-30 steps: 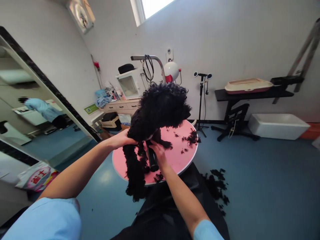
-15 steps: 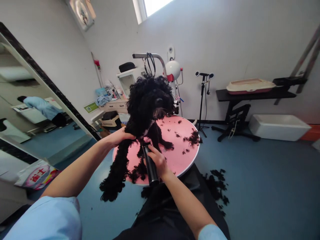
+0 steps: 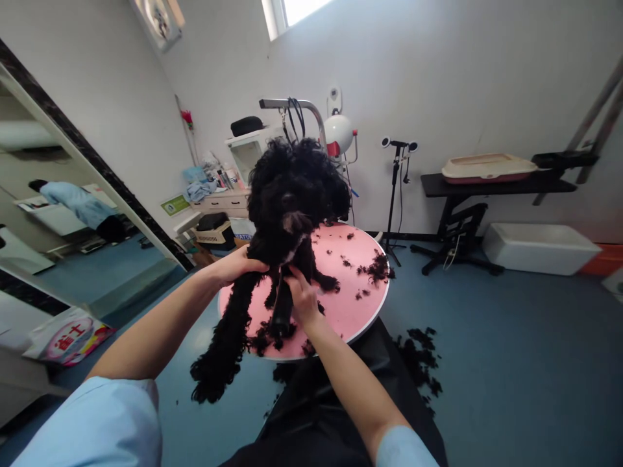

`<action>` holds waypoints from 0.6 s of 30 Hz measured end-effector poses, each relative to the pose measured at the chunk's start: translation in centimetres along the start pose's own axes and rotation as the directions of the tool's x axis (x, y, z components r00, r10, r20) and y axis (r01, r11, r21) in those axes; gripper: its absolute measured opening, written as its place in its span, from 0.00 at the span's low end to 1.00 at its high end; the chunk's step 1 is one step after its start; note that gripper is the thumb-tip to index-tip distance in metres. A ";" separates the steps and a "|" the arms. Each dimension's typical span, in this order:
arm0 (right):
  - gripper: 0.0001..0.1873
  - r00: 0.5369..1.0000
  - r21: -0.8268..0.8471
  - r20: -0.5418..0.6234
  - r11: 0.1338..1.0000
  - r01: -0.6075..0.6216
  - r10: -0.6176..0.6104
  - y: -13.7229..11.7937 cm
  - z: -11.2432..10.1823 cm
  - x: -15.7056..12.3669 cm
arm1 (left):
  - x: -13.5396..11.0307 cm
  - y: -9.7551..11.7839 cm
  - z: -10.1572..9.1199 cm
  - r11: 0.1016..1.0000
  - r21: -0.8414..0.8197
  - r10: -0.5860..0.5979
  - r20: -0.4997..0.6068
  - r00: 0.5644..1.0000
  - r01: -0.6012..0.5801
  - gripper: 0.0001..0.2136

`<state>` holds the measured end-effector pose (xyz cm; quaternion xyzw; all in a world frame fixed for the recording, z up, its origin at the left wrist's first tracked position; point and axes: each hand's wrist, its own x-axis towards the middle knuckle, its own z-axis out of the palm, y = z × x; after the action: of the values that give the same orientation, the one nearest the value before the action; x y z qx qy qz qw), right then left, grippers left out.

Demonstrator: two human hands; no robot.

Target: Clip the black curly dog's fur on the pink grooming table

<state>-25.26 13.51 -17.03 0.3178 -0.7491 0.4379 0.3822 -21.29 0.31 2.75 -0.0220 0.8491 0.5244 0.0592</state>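
Observation:
A curly black dog (image 3: 292, 181) sits on a round pink grooming table (image 3: 348, 305), facing me. My left hand (image 3: 238, 266) is closed around the top of its front leg (image 3: 228, 331), which hangs out over the table's edge. In my right hand (image 3: 302, 295) is a black hair clipper (image 3: 282, 308), held upright with its head up at the dog's lower chest. The clipper's blade is hidden against the dark coat. Tufts of cut black hair (image 3: 374, 267) lie on the pink top, on the right and near the front edge.
A bent metal grooming arm (image 3: 311, 107) with a black loop rises behind the dog. More cut hair (image 3: 419, 363) lies on the blue floor. At the right stand a black table (image 3: 496, 187) and a white tub (image 3: 540, 248). A large mirror (image 3: 97, 214) leans at the left.
My right hand has brought the clipper up and slightly left against the dog's chest, standing it more upright. The dog's head has turned and dipped. My left hand keeps its hold on the leg.

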 end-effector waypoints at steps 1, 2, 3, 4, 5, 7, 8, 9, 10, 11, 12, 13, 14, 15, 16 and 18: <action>0.19 0.994 -0.043 0.062 0.995 -0.088 0.091 0.1 0.3 0.7 | -0.1 0.1 0.0 1.000 0.011 0.004 0.004 1.000 -0.004 0.15; 0.20 0.975 -0.084 0.118 0.980 -0.181 0.190 0.2 0.6 1.3 | -0.1 0.1 0.0 1.000 0.024 0.012 0.009 1.000 -0.012 0.15; 0.21 0.947 -0.114 0.165 0.959 -0.260 0.277 0.2 0.8 1.5 | -0.2 0.1 0.0 0.999 0.036 0.022 0.016 1.000 -0.023 0.14; 0.22 0.921 -0.127 0.193 0.939 -0.318 0.338 0.0 1.0 1.3 | -0.2 0.0 -0.1 0.998 0.046 0.032 0.024 0.999 -0.033 0.14; 0.23 0.910 -0.114 0.196 0.931 -0.348 0.365 -0.3 1.1 0.6 | -0.2 0.0 -0.1 0.998 0.053 0.038 0.029 0.999 -0.040 0.14; 0.24 0.943 -0.019 0.126 0.951 -0.308 0.308 -1.4 0.8 -1.5 | -0.1 -0.2 -0.2 0.997 0.064 0.046 0.033 0.998 -0.048 0.17; 0.24 0.970 0.046 0.052 0.969 -0.241 0.238 -2.1 0.6 -2.7 | -0.1 -0.2 -0.1 0.996 0.065 0.054 0.033 0.998 -0.056 0.18; 0.25 0.984 0.094 -0.046 0.982 -0.166 0.171 -2.9 0.2 -3.6 | -0.1 -0.2 -0.1 0.996 0.064 0.065 0.030 0.997 -0.067 0.20; 0.25 0.984 0.118 -0.131 0.988 -0.102 0.117 -3.6 -0.2 -4.2 | -0.1 -0.2 0.0 0.995 0.062 0.076 0.026 0.997 -0.078 0.22; 0.26 0.977 0.124 -0.192 0.990 -0.065 0.088 -4.3 -0.5 -4.3 | -0.1 -0.1 0.1 0.994 0.060 0.086 0.020 0.996 -0.087 0.23; 0.28 0.970 0.116 -0.222 0.991 -0.069 0.094 -4.9 -0.7 -4.0 | -0.1 0.0 0.2 0.994 0.059 0.089 0.015 0.996 -0.090 0.23; 0.28 0.967 0.100 -0.219 0.988 -0.114 0.133 -5.4 -0.8 -3.1 | -0.1 0.2 0.3 0.995 0.060 0.084 0.015 0.996 -0.085 0.22; 0.28 0.961 0.081 -0.192 0.979 -0.185 0.197 -5.7 -0.7 -2.0 | -0.1 0.5 0.4 0.995 0.060 0.073 0.022 0.997 -0.074 0.21; 0.27 0.952 0.057 -0.153 0.964 -0.260 0.266 -5.9 -0.6 -0.8 | -0.2 0.7 0.4 0.996 0.061 0.061 0.040 0.997 -0.063 0.19; 0.26 0.937 0.028 -0.110 0.944 -0.330 0.331 -6.0 -0.3 0.3 | -0.2 1.0 0.5 0.997 0.062 0.050 0.061 0.997 -0.054 0.18; 0.25 0.908 -0.038 -0.031 0.907 -0.419 0.419 -6.1 0.2 1.8 | -0.1 1.5 0.5 0.997 0.061 0.036 0.101 0.994 -0.043 0.17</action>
<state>-21.24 10.58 -13.05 0.1365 -0.8050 0.4967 0.2943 -21.28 1.41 3.91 0.0228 0.8616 0.4988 0.0918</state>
